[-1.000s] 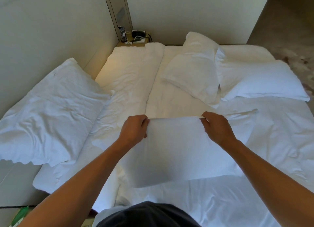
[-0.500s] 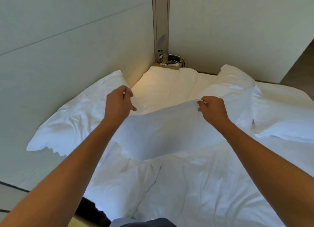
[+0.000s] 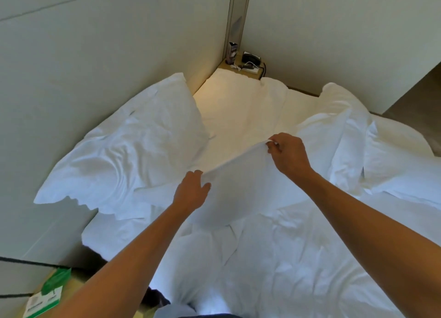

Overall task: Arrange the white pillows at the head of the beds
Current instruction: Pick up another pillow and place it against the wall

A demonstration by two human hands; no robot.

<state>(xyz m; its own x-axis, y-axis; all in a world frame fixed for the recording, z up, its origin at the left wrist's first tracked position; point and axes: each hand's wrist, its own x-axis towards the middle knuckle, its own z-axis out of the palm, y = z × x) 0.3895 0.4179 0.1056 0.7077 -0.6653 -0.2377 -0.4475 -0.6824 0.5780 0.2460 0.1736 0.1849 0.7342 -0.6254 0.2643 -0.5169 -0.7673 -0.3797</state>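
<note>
I hold a flat white pillow above the rumpled bed. My right hand pinches its far upper corner. My left hand lies on its near left edge with fingers spread, and I cannot see a grip there. A plump white pillow leans against the left wall. Two more white pillows lie on the right, one partly behind my right hand, another at the frame's edge.
A small bedside shelf in the far corner carries a phone, a power strip and a small carton. A green-and-white packet lies at lower left on a wooden surface. Walls close the left and far sides.
The held pillow has dropped lower and moved toward the left pillow. My left hand has gone down and its fingers have loosened from the edge. The view has tilted a little downward.
</note>
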